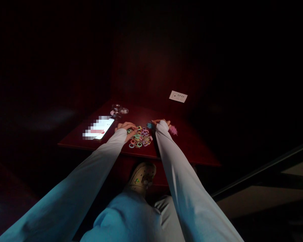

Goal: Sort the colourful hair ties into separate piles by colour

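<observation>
A pile of small coloured rings and loops (139, 137) lies near the front edge of the dark red table (187, 144). My left hand (127, 129) rests at the pile's left side, fingers spread over its upper left part, with nothing visible held. Just right of the pile is my right hand (161, 123), partly covered by its sleeve and cuff; its fingers show only in part, and whether they hold anything is unclear. A small blue cluster (149, 125) lies by its left fingertips. A pink, spiky-looking cluster (173, 130) sits on its right side.
A lit phone (104, 129) lies at the table's left. Behind it stand small clear containers (116, 108), one with pale items near it. A white socket plate (178, 96) is on the wall behind. Below the table edge a clog-style shoe (142, 176) shows.
</observation>
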`<state>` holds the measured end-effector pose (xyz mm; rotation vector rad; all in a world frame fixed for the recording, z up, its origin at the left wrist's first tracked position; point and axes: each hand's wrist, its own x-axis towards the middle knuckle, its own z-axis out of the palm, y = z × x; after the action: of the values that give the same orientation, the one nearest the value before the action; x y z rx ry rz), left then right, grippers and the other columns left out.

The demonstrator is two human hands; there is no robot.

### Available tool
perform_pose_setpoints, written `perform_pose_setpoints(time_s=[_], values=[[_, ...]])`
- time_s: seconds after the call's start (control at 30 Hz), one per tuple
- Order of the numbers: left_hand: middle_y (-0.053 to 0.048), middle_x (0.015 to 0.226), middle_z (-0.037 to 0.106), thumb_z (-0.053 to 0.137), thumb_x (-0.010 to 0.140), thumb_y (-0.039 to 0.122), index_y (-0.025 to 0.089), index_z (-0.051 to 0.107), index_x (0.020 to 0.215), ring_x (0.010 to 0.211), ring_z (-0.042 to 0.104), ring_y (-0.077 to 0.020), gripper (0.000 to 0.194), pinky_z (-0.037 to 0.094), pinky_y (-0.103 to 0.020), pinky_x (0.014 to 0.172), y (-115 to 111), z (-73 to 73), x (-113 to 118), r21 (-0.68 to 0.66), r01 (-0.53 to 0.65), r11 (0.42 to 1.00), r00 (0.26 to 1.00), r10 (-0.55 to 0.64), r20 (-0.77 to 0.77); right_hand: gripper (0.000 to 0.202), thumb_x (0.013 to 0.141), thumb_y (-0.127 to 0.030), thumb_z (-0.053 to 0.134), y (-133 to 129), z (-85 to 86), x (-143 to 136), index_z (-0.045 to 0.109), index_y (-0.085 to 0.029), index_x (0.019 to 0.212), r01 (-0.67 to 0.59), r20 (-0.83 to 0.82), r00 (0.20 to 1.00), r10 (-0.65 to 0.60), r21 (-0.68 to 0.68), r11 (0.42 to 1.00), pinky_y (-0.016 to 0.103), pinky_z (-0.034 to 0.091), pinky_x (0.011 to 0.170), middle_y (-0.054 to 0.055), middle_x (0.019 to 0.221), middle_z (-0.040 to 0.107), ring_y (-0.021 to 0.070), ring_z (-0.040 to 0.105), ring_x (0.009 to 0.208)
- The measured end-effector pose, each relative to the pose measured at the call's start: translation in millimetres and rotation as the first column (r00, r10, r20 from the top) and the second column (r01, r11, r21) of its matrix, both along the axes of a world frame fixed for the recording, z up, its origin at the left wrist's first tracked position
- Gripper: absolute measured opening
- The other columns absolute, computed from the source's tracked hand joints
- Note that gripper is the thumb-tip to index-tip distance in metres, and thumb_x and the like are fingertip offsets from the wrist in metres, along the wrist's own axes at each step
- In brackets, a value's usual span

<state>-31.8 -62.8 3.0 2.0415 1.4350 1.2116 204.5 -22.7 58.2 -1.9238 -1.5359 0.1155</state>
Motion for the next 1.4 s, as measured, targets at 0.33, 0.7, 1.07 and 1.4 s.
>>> perform_pose_setpoints(time_s=[0.33, 0.7, 1.07, 1.4], values=[[0.001, 0.129, 0.074, 0.073, 0.089, 0.032, 0.033, 0.082, 0.099, 0.123, 0.058, -0.0285, 0.013, 0.038, -0.046, 0.114, 3, -2.7, 1, 0.029, -0.005, 1.000, 0.999, 0.004, 0.037, 0.038, 0.107, -0.038, 0.049, -47, -6.5, 5, 0.081, -0.021, 0.117, -0.143, 0.041, 0.989, 0.142, 0.013, 0.990, 0.044, 0.033, 0.112, 0.008, 0.127, 0.075, 0.0289, 0.052, 0.125], [-0.002, 0.127, 0.073, 0.072, 0.082, 0.027, 0.030, 0.083, 0.089, 0.121, 0.063, -0.0288, 0.013, 0.044, -0.046, 0.116, 15, -9.5, -7, 0.044, 0.113, 0.993, 0.990, -0.109, -0.089, 0.032, 0.104, -0.031, 0.055, -87, -29.6, -9, 0.077, -0.024, 0.126, -0.413, 0.158, 0.900, 0.405, 0.016, 0.911, 0.032, 0.043, 0.108, 0.007, 0.120, 0.075, 0.0230, 0.061, 0.116], [-0.005, 0.128, 0.073, 0.064, 0.089, 0.034, 0.027, 0.079, 0.100, 0.125, 0.064, -0.0300, 0.020, 0.046, -0.050, 0.117, 12, -7.9, -22, 0.186, 0.163, 0.969, 0.983, -0.144, -0.113, 0.023, 0.100, -0.038, 0.070, -90, -25.2, -11, 0.082, -0.033, 0.119, -0.578, 0.135, 0.810, 0.570, 0.021, 0.816, 0.037, 0.038, 0.106, 0.004, 0.122, 0.071, 0.0228, 0.054, 0.118], [-0.004, 0.131, 0.072, 0.057, 0.097, 0.034, 0.029, 0.080, 0.108, 0.118, 0.060, -0.0283, 0.026, 0.044, -0.049, 0.110, 8, -0.7, -33, 0.233, 0.275, 0.933, 0.928, -0.195, -0.317, 0.022, 0.092, -0.045, 0.080, -63, -15.9, -27, 0.084, -0.029, 0.106, -0.601, 0.196, 0.774, 0.602, -0.071, 0.796, 0.039, 0.039, 0.101, 0.004, 0.113, 0.073, 0.0250, 0.052, 0.113]])
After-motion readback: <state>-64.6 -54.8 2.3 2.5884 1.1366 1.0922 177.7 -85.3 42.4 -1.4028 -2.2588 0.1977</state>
